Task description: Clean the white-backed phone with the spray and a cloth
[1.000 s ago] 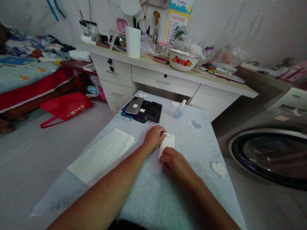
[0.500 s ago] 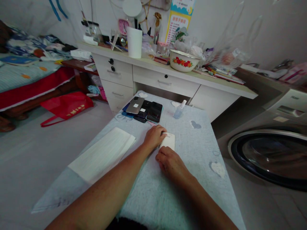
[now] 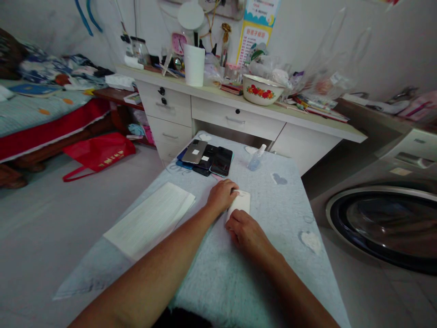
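A flat white phone (image 3: 241, 201) lies on the cloth-covered table, a faint marking near its far end. Curled fingers of my left hand (image 3: 221, 196) grip its upper left edge. My right hand (image 3: 243, 228) is closed over its near end, covering that part; whatever lies under those fingertips is hidden. Beyond my hands is a pile of several phones, with a grey phone (image 3: 195, 151) on top and a black phone (image 3: 221, 161) at its right side. A small clear spray bottle (image 3: 256, 159) stands to the right of the pile.
Folded whitish sheets (image 3: 150, 219) lie left of my forearm on the table (image 3: 273, 273). Behind stands a white desk (image 3: 235, 119) bearing a flowered bowl (image 3: 262, 89) and a white cup (image 3: 194, 66). A washing machine (image 3: 392, 182) is at right, a red bag (image 3: 102, 152) on the floor at left.
The view has shifted slightly, moving the scene a little right and down. Both hands keep their places on the white phone, with barely any visible movement.
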`<state>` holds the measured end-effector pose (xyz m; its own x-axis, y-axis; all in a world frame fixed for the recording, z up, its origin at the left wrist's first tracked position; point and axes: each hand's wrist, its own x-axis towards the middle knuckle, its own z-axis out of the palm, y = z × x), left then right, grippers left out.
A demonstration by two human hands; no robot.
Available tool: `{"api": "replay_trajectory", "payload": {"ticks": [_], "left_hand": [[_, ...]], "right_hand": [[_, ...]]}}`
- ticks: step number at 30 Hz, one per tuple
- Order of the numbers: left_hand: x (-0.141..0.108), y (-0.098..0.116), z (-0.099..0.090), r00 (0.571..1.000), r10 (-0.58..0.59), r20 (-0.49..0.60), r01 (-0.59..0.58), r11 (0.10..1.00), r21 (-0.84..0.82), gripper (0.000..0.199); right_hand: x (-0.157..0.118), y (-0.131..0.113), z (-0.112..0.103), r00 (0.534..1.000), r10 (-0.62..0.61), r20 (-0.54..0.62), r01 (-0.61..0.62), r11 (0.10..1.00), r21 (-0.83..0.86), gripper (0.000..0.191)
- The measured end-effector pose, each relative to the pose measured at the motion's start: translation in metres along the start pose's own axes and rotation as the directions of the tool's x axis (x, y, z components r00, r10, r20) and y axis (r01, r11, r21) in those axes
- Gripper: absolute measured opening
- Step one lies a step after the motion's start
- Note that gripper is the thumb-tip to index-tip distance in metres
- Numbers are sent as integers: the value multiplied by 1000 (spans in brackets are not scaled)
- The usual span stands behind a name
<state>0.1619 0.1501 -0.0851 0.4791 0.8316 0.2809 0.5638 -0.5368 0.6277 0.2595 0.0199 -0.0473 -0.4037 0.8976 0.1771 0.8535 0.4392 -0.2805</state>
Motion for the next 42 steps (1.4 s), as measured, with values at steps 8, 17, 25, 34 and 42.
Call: {"api": "replay_trajectory", "payload": {"ticks": [8,17,25,34,42], "left_hand": [[0,-1,-1,1000,0,20,0,1000,2,12],[-1,0,-3,1000,6,12,-6,1000,-12,12],[0,-2,0,1000,11,4,-11,1000,-16,13],[0,-2,0,1000,2,5,-2,1000,-18,12],[-1,-1,-1,1000,-2,11,2,1000,-27,13]], "right_hand": [[4,4,5,991,-5,-131,18,995,99,18],[-6,6,-11,999,43,-15,-37,965,261,17],[-7,2,-11,990,96,107,-113,979,170,19],[2,-6,5,999,40,12,-40,999,27,19],[-4,-2,-6,997,64,41,-66,996,54,17]]}}
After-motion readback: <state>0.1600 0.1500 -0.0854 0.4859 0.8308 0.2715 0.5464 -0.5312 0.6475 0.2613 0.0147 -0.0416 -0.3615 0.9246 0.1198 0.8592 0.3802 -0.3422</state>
